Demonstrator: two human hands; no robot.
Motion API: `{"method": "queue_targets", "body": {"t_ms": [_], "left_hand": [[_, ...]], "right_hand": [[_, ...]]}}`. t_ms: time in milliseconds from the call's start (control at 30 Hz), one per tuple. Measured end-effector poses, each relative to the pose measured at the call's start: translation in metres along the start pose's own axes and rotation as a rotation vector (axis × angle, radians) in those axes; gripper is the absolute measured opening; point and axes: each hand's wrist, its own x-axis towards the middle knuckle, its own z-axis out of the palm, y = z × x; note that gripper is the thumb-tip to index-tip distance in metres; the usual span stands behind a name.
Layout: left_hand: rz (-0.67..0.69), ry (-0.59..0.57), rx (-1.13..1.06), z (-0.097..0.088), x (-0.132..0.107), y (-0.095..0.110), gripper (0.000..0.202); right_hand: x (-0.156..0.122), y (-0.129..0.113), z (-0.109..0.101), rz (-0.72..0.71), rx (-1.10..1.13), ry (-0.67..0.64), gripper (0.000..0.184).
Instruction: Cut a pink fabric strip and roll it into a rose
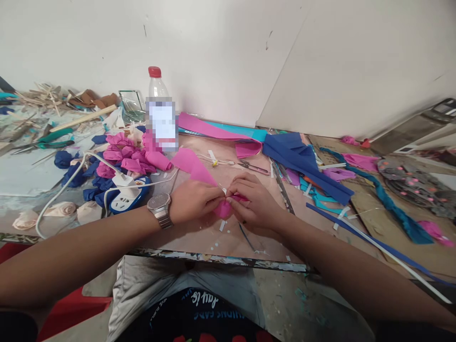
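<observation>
White wall panels (221, 57) stand behind my worktable (188, 242), its brownish top strewn with coloured strips and cut scraps. Near the front edge, my left hand (195, 202) and right hand (254, 202) meet with fingertips almost together, both pinched closed on a pink strip (199, 172). Part of it sits bunched between my fingers; the rest slants away behind my left hand toward the heap of pink bunches (123, 159). How the held part is folded I cannot tell, as my fingers cover it. To do this well, I judge, my left thumb and finger should pin the fold firmly while my right hand works it in small, even tucks, pressing lightly so the soft material doesn't stretch or tear. The loose length is best left untwisted, clear of the white cord (160, 182) by my left wrist.
</observation>
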Motion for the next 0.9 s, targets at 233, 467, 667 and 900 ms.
{"method": "queue_targets", "body": {"t_ms": [233,467,667,900], "left_hand": [[-0.029,-0.038,-0.01,0.002,0.002,0.0,0.035],[-0.116,-0.051,-0.124,-0.007,0.0,0.002,0.027],[-0.161,-0.062,-0.298,-0.009,0.001,0.003,0.028],[-0.174,-0.094,-0.462,-0.011,0.003,0.002,0.032]], "right_hand": [[0.0,0.001,0.003,-0.025,-0.069,-0.028,0.01],[0.0,0.004,0.001,-0.011,-0.037,0.007,0.008],[0.001,0.002,0.0,-0.043,-0.02,0.033,0.004],[0.001,0.0,-0.002,-0.046,-0.036,0.043,0.006]]}}
